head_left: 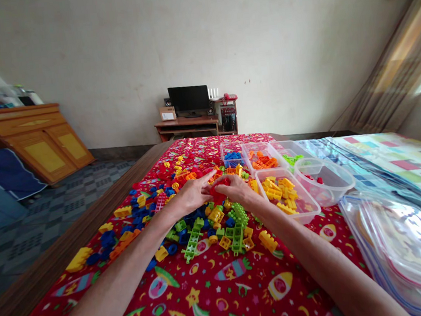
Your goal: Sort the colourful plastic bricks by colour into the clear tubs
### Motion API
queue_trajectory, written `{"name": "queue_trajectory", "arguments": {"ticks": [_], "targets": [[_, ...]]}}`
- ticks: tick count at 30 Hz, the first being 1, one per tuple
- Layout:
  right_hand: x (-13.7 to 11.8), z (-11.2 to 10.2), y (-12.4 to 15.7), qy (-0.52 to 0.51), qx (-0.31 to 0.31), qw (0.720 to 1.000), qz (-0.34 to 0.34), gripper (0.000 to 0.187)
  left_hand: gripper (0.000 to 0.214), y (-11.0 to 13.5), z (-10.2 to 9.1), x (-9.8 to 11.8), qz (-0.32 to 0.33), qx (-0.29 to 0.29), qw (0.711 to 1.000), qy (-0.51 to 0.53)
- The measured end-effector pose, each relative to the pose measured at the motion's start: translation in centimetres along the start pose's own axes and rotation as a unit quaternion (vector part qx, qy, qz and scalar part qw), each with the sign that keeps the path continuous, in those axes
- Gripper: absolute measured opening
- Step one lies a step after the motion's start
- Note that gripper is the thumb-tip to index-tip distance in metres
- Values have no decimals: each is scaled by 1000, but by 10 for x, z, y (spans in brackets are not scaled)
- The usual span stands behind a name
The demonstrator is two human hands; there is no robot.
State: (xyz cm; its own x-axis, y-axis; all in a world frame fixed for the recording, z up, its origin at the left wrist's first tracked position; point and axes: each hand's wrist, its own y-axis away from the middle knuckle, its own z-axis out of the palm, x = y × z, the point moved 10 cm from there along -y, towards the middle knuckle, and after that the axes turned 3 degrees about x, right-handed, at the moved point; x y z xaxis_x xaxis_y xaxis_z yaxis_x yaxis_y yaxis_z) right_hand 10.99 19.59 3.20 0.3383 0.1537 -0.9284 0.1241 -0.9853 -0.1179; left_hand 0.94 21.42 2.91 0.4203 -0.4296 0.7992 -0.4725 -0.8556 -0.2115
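Tubs [304,200] were part-filled by colour; mixed blocks [237,232] were left out. Red block [219,195] was apparently pinched by right hand [236,189]; grip of left hand [194,192] was unclear.

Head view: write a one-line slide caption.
Left hand and right hand over loose toy bricks on a red patterned cloth, beside clear containers.

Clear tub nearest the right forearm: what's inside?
Yellow blocks are heaped in the tub. Whatever lies under the top pieces is covered and can't be told.
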Motion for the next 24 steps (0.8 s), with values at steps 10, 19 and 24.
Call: {"name": "queue_trajectory", "arguments": {"ticks": [10, 19, 24], "targets": [[-45, -138, -1, 130, 223, 961, -97, 28, 50, -3, -69, -24, -17, 135, 987, -83], [3, -292, 46, 420, 388, 814, 100, 22, 50, 0, -81, -34, -31, 147, 977, -152], [37, -305, 52, 446, 348, 800, 201, 25, 43, 1, -78, -35, -43, 109, 972, -206]]}}
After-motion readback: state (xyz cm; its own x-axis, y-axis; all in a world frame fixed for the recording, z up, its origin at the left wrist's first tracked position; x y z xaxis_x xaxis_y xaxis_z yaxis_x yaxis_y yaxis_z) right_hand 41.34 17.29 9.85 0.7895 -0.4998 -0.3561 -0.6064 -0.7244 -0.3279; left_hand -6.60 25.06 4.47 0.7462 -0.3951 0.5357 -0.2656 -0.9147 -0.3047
